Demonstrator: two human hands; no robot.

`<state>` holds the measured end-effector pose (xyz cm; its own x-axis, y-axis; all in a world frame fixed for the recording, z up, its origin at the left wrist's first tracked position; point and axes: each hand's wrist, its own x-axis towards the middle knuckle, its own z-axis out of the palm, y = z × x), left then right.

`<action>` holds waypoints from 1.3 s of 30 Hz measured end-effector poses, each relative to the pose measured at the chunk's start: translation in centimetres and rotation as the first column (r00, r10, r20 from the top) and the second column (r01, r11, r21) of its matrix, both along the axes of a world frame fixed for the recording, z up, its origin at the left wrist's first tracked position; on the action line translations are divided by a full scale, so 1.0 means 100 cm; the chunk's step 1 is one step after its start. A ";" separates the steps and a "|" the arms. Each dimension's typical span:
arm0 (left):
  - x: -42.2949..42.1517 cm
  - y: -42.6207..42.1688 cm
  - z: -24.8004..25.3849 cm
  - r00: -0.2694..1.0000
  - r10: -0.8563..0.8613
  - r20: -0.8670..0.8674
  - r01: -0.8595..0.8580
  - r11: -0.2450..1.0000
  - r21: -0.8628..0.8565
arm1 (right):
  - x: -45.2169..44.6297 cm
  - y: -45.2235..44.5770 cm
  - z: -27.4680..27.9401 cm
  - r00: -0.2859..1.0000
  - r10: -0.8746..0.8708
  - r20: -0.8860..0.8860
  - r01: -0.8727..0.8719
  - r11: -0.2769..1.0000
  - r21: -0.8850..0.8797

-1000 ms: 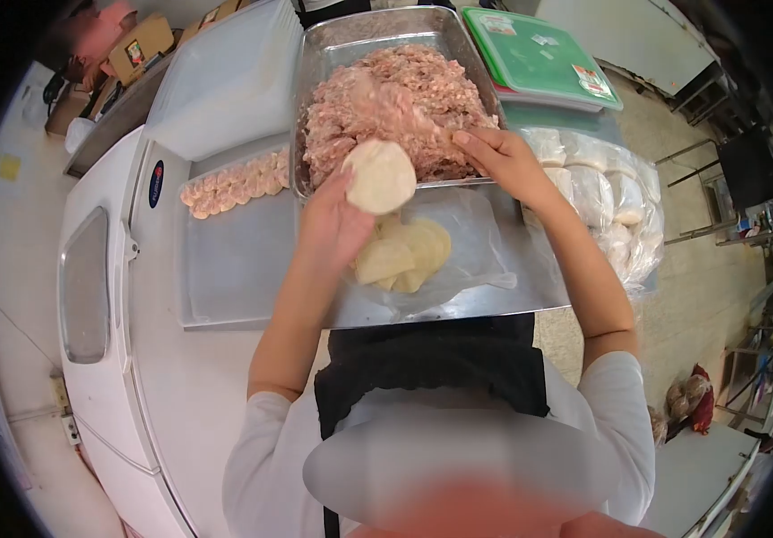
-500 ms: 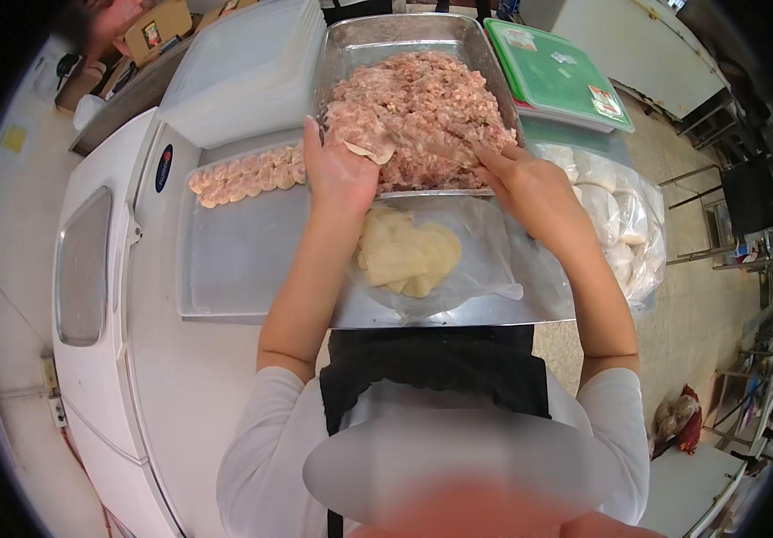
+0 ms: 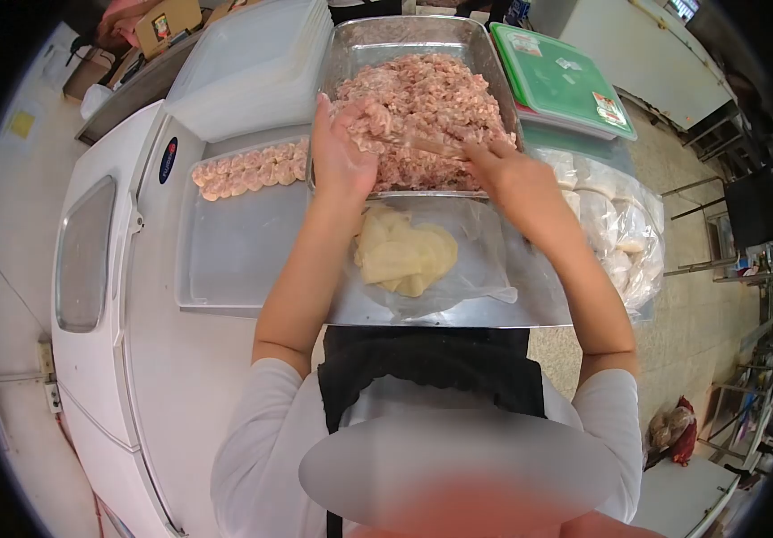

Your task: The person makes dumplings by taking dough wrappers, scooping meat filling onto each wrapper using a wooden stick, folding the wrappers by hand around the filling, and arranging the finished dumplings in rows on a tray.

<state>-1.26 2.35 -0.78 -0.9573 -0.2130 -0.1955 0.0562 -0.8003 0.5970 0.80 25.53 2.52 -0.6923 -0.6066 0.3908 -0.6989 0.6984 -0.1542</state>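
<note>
My left hand is at the near left edge of a metal pan, cupped around a wrapper topped with minced meat; the wrapper itself is mostly hidden. My right hand is closed on a thin flat spatula that reaches across the meat toward my left hand. Minced meat is heaped in the pan. Nearer me, pale round wrappers lie in a loose pile on clear plastic. Rows of filled dumplings sit at the back of a plastic tray on the left.
Stacked clear containers stand back left. A container with a green lid is back right, with bagged white rounds nearer. Cardboard boxes lie at the far left, beside part of a person in pink. A dark chair stands right.
My left hand has moved from above the wrappers to the pan's edge, and its wrapper now carries meat. The spatula has come across toward it. The view has shifted slightly.
</note>
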 end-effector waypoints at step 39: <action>0.032 -0.035 0.001 0.882 -0.465 0.079 0.295 0.414 -0.861 | -0.026 0.037 -0.030 0.973 -0.157 0.168 0.134 0.981 0.143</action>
